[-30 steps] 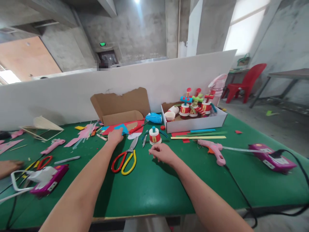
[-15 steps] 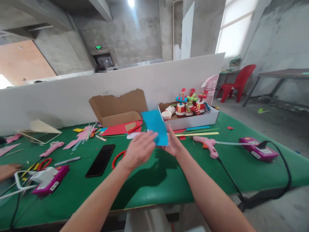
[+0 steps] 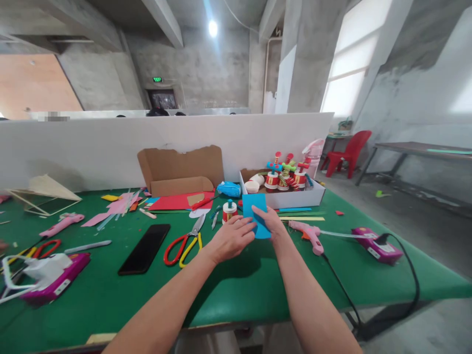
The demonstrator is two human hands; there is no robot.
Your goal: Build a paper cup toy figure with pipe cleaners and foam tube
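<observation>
A blue sheet of paper (image 3: 257, 211) is held above the green table. My right hand (image 3: 272, 222) grips its right edge, thumb on the face. My left hand (image 3: 233, 237) lies at the sheet's lower left edge with its fingers stretched out. Just behind my left hand stands a small red and white cup figure (image 3: 229, 211) with a blue top. Scissors (image 3: 191, 241) with one red and one yellow handle lie left of my left hand. To the right of my right hand is a pink glue gun (image 3: 311, 233).
A black phone (image 3: 144, 249) lies left of the scissors. A white box (image 3: 295, 198) with several cup figures stands behind, beside brown cardboard (image 3: 182, 169). Purple power strips (image 3: 378, 245) sit at both sides, with cables. Part of another person's hand shows at the far left.
The view has shifted. The blue sheet has come lower and nearer upright, still in my right hand. The cup figure and the whole scissors, hidden before, now show.
</observation>
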